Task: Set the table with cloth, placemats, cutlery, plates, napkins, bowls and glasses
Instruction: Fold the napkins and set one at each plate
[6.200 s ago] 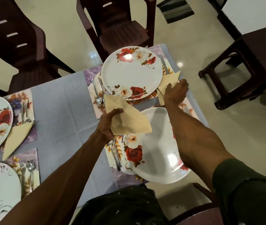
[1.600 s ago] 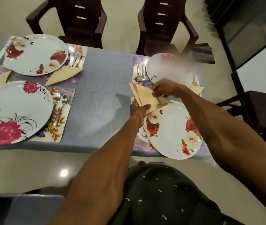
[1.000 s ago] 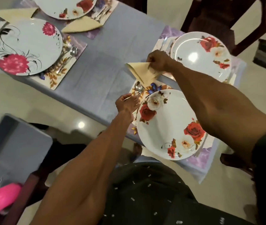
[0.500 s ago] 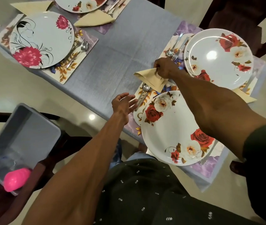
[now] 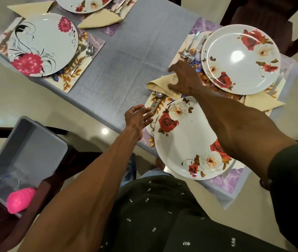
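A grey tablecloth (image 5: pixel 126 57) covers the table. The near rose plate (image 5: pixel 186 142) sits on a floral placemat (image 5: pixel 153 139), with a spoon and fork (image 5: pixel 156 100) at its left. A folded beige napkin (image 5: pixel 161 83) lies just beyond that cutlery. My right hand (image 5: pixel 184 79) rests over the napkin with fingers spread. My left hand (image 5: pixel 138 116) hovers open beside the cutlery, holding nothing. A second rose plate (image 5: pixel 241 59) lies farther right with cutlery (image 5: pixel 190 50) and a napkin (image 5: pixel 261 102).
Across the table are a pink-flower plate (image 5: pixel 42 44) with cutlery (image 5: pixel 84 51), another plate (image 5: pixel 84 4) and two napkins (image 5: pixel 101 20), (image 5: pixel 30 7). A grey bin (image 5: pixel 22 157) holding a pink object (image 5: pixel 20 200) stands on a chair at lower left. Dark chairs (image 5: pixel 264 13) stand beyond the table.
My right hand has laid the napkin down above the near cutlery and opened its fingers over it. My left hand stays open, now slightly closer to the cutlery.
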